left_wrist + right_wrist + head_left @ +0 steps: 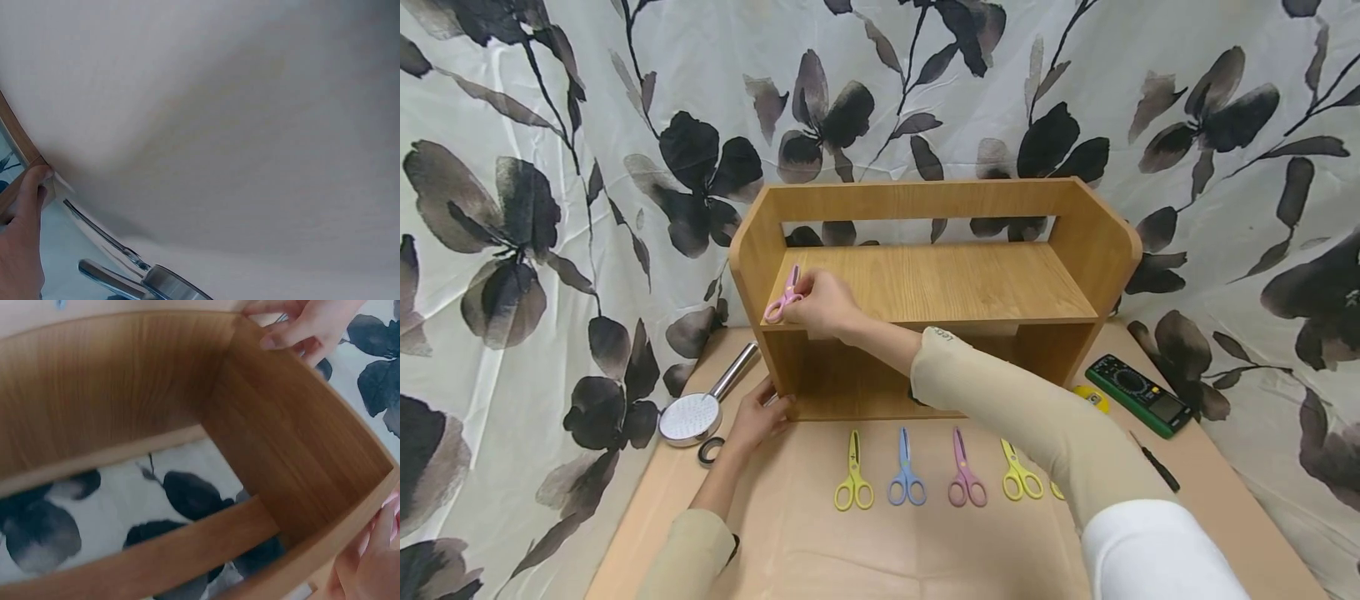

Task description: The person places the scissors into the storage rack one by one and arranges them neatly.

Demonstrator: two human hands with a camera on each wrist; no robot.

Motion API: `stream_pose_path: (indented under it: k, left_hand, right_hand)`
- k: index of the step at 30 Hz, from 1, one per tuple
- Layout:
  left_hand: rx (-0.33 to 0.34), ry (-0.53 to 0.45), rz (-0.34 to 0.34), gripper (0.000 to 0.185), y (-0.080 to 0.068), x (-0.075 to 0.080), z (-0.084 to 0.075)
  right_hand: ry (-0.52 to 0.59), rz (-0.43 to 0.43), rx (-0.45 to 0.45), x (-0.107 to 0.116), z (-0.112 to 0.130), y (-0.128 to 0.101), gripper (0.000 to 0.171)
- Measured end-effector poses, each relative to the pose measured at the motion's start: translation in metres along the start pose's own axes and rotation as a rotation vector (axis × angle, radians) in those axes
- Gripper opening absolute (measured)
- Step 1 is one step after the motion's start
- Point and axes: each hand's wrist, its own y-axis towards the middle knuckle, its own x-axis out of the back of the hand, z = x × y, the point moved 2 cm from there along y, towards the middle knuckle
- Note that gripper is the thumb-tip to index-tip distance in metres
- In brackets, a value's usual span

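Right hand (pixel 822 305): pinching pink scissors (pixel 789 292) by the handles, left of centre, apparently keeping blades free.
Left hand (pixel 760 418): gripping wooden shelf (pixel 970 279), lower left, probably for steadiness.
Blue scissors (pixel 906 471): lower centre, handles nearest, presumably for reach.

Right hand (pixel 826 305) raised, pinching; left hand (pixel 760 419) lower, gripping; right arm (pixel 1026 408) stretched leftward.

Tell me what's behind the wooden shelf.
Floral fabric shows above the wooden shelf and through the opening below its top rail; its boards hide whatever is lower down behind it.
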Motion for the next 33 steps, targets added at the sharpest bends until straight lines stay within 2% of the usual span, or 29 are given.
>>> stream_pose_path:
  k: [8,13,16,22,33]
  left_hand:
    - [0.007,0.018,0.004,0.067,0.002,0.001,0.005]
    - [0.004,0.015,0.010,0.067,0.003,0.001,0.009]
    - [0.009,0.009,0.003,0.067,0.003,0.001,0.009]
    - [0.010,0.006,-0.003,0.066,0.004,0.000,0.006]
    - [-0.008,0.003,-0.006,0.067,0.004,0.001,0.004]
  right_hand:
    - [-0.161,0.114,0.013,0.008,0.012,0.005,0.013]
    - [-0.222,0.172,-0.024,0.009,0.018,0.012,0.038]
    - [-0.258,0.189,-0.047,0.009,0.020,0.014,0.045]
    - [-0.325,0.187,-0.043,0.010,0.021,0.016,0.045]
    - [-0.317,0.201,-0.057,0.007,0.020,0.016,0.048]
